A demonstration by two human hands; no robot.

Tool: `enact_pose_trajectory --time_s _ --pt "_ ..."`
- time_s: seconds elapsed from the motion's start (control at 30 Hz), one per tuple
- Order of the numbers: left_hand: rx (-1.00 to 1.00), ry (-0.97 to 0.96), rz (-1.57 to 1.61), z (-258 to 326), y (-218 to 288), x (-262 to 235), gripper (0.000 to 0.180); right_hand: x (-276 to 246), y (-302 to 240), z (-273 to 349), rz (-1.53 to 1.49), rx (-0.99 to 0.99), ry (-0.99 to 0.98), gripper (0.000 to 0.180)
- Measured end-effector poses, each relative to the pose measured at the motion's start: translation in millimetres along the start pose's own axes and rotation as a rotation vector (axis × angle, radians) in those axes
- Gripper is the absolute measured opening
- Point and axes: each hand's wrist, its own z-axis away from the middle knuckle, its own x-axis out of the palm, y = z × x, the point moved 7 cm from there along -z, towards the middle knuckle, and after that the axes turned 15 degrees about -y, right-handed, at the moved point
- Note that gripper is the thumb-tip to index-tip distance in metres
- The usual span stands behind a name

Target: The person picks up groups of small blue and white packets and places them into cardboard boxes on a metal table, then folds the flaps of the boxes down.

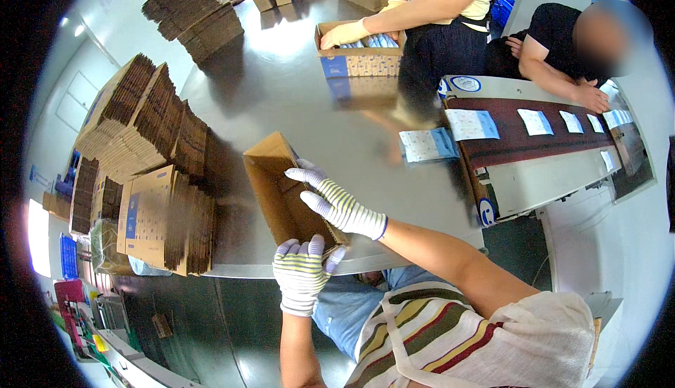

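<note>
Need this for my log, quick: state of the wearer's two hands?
Left hand: holding the cardboard box by its near end.
Right hand: at the box's right side; grip cannot be told.

The open carton [270,202] is brown cardboard, matt inside, and the stacked carton blanks [148,212] are cardboard too, their layered edges rough. The worktop [295,107] looks like smooth, glossy sheet metal. The striped gloves [299,284] are knitted cloth, the packets [472,125] slick, plastic-looking film, the conveyor belt [517,152] matt, the jeans [344,321] soft denim.
</note>
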Motion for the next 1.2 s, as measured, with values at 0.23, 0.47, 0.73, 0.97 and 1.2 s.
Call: enact_pose_trajectory --time_s 0.23,0.47,0.73,0.97,1.2 --pt "-0.039 0.115 -0.019 3 2 -5 0.033 3 -2 -5 -0.022 -0.029 0.005 0.038" --pt "-0.072 0.209 -0.006 10 -2 -1 0.018 7 1 -8 -0.13 -0.04 -0.061 0.04" --pt "-0.077 0.21 0.003 9 1 -5 0.011 10 6 -8 -0.159 -0.03 -0.042 0.039" --pt "-0.077 0.212 -0.009 10 -1 -1 0.015 11 9 -9 -0.135 -0.052 -0.041 0.039" --pt "-0.066 0.222 -0.008 10 2 -4 0.015 9 5 -8 -0.105 -0.018 -0.009 0.039"
